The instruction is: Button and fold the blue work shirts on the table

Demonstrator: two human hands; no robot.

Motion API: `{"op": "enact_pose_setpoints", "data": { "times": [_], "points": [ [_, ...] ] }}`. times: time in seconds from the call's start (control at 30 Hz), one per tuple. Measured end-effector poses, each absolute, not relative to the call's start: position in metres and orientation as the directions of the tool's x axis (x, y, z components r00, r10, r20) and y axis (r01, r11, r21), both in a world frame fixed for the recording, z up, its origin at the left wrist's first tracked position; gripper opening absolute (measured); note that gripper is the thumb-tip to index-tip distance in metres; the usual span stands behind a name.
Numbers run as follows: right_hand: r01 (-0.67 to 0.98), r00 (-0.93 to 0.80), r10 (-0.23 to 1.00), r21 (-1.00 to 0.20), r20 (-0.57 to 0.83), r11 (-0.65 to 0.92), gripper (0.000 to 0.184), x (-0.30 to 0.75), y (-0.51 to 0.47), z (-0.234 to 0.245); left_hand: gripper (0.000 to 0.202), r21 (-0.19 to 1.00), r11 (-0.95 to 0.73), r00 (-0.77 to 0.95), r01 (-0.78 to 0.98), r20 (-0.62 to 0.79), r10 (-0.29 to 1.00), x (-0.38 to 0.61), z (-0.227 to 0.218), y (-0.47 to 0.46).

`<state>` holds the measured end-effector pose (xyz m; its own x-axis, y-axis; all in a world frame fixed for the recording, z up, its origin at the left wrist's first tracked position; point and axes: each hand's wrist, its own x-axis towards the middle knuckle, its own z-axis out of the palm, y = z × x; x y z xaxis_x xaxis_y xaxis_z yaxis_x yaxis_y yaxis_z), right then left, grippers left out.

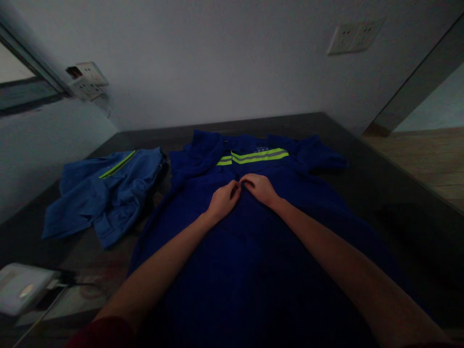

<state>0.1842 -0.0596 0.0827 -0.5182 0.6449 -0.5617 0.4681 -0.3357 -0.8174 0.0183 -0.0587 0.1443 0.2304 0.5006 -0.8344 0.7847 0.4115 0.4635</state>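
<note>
- Pinching front opening (236,170) of blue garment (232,261), spread on dark surface (377,181), with left hand (224,199) and right hand (261,188) both narrow.
- Could lose so small a pinch in dim light.
- Might bunch blue garment by tugging unevenly.

You get a dim, underexposed view, and you cannot tell where the light comes from. Beyond your left grip (224,199) and right grip (263,189), the wall (224,63) is palest; on their near side, the blue garment (217,290) sinks almost to black. Shadow darkens the worktop (362,193) to their right. To their lower left, a white box (21,285) shows a small warm glare. You see lines slanting and stretching toward the edges, grain, and softened detail.
</note>
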Motion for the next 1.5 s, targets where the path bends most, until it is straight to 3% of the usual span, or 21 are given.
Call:
{"op": "enact_pose_setpoints", "data": {
  "times": [0.13,0.3,0.43,0.57,0.73,0.97,1.2,1.3,1.4,1.5],
  "points": [
    [0.423,-0.310,0.692,-0.747,-0.652,-0.513,0.024,0.192,-0.050,0.078,0.022,0.443,0.474,0.249,0.761,-0.874,0.417,0.025,0.152,-0.051],
    [0.359,-0.107,0.683,-0.668,-0.723,-0.651,0.024,0.204,-0.030,0.077,0.035,0.518,0.510,0.385,0.687,-0.854,0.350,0.038,0.168,-0.035],
    [0.356,-0.072,0.685,-0.661,-0.725,-0.661,0.026,0.208,-0.018,0.077,0.027,0.524,0.500,0.397,0.689,-0.851,0.344,0.040,0.179,-0.020],
    [0.370,-0.070,0.709,-0.678,-0.702,-0.635,0.022,0.210,-0.012,0.065,0.016,0.441,0.412,0.324,0.797,-0.889,0.325,0.037,0.187,-0.017],
    [0.451,-0.033,0.705,-0.640,-0.709,-0.623,0.022,0.208,-0.007,0.035,0.028,0.354,0.327,0.305,0.876,-0.933,0.192,0.046,0.194,-0.039],
    [0.599,-0.001,0.681,-0.546,-0.732,-0.586,0.025,0.203,-0.007,0.024,0.016,0.436,0.060,0.382,0.898,-0.839,0.388,0.056,0.193,-0.069],
    [0.594,0.079,0.738,-0.562,-0.671,-0.575,0.027,0.217,0.007,0.033,0.011,0.572,0.258,0.449,0.779,-0.796,0.406,0.034,0.172,-0.062],
    [0.578,0.060,0.704,-0.550,-0.708,-0.603,0.029,0.222,0.008,0.033,0.010,0.612,0.333,0.478,0.717,-0.780,0.405,0.023,0.166,-0.055],
    [0.546,-0.100,0.673,-0.606,-0.733,-0.579,0.040,0.222,0.004,0.043,0.002,0.568,0.441,0.443,0.695,-0.821,0.360,0.020,0.165,-0.050],
    [0.545,-0.178,0.778,-0.719,-0.602,-0.431,0.047,0.220,0.000,0.071,0.021,0.453,0.594,0.329,0.665,-0.891,0.312,0.026,0.161,-0.048]
  ]
}}
